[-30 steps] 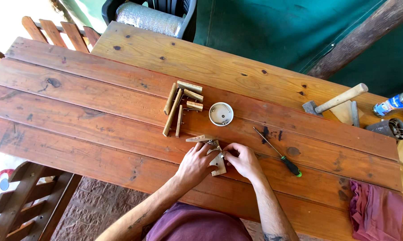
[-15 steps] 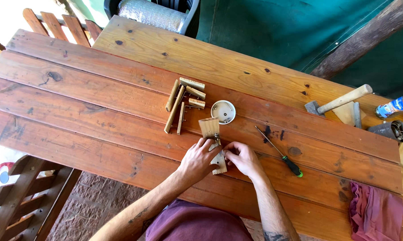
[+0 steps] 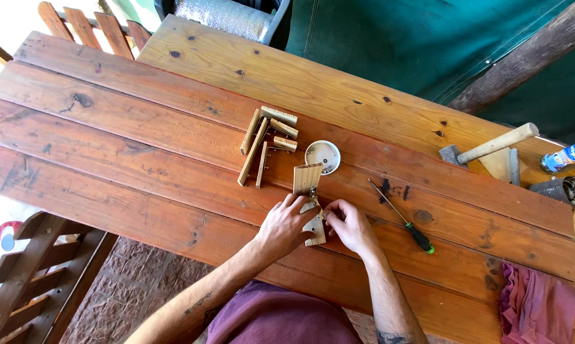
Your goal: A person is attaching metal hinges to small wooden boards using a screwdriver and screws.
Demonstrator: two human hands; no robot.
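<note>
Hands: our left hand (image 3: pixel 286 224) and right hand (image 3: pixel 350 224) both pinch a small hinged wooden piece (image 3: pixel 309 205) on the bench (image 3: pixel 141 153)
Dish: a round white dish (image 3: pixel 322 157) just beyond; contents unclear
Nearby: a screwdriver (image 3: pixel 402 216) beside our right hand

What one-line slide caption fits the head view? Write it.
Both hands, left hand and right hand, grip hinged wooden pieces on a plank table.

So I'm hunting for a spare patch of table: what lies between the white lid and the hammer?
Only bare table planks lie between the white lid and the hammer, seen from the head view.
</note>
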